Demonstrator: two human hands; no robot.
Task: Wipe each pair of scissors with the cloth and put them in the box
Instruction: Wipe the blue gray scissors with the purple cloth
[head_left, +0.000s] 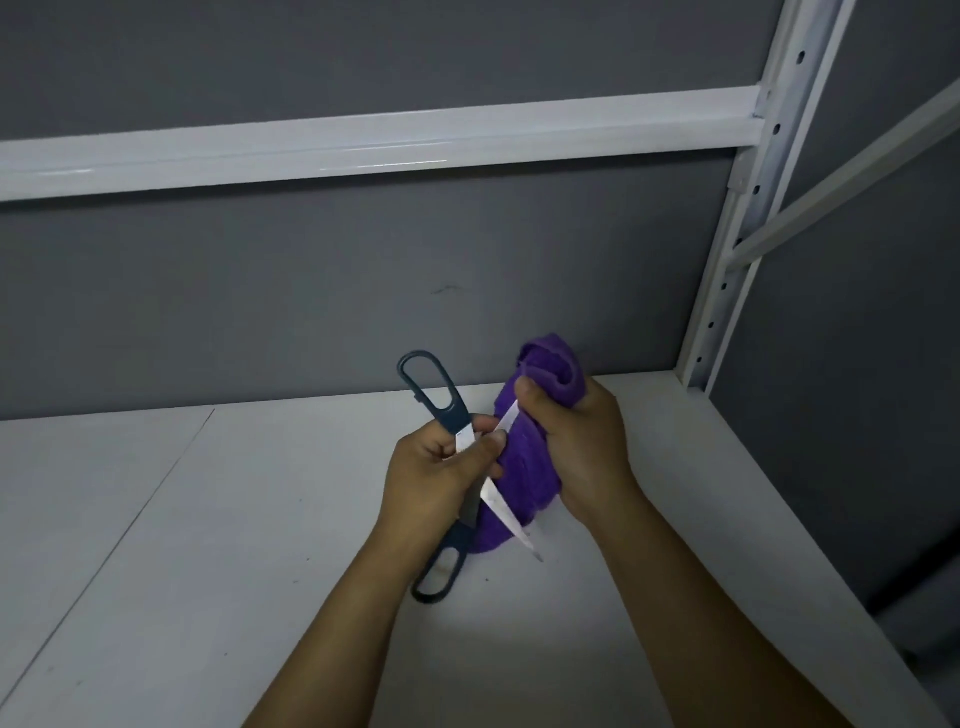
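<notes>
**Item:** scissors (500, 509), dark handles, spread wide, held above the surface (208, 571) and touching the left side of the cloth (524, 467). One loop stands up and to the left of the cloth; the other hangs below it and to the left. One blade runs up into the cloth. The other points down past its lower edge, with the tip bare.

**Left hand** (436, 467): clamped round the pivot area, just left of the cloth, fingers lying close to both blades.

**Right hand** (582, 441): closed round the bunched cloth from its right, thumb pressed on at the upper blade.

**Box:** not in sight.

**Risks, as I judge them:**
- The blades could swing shut while the left fingers sit at the pivot, nipping them.
- A wipe drawn along the edge could let the blade cut through the fabric to the right palm.
- The bare tip below the cloth could catch the right wrist.
- Only one blade is in the cloth, so the other may go unwiped.
</notes>
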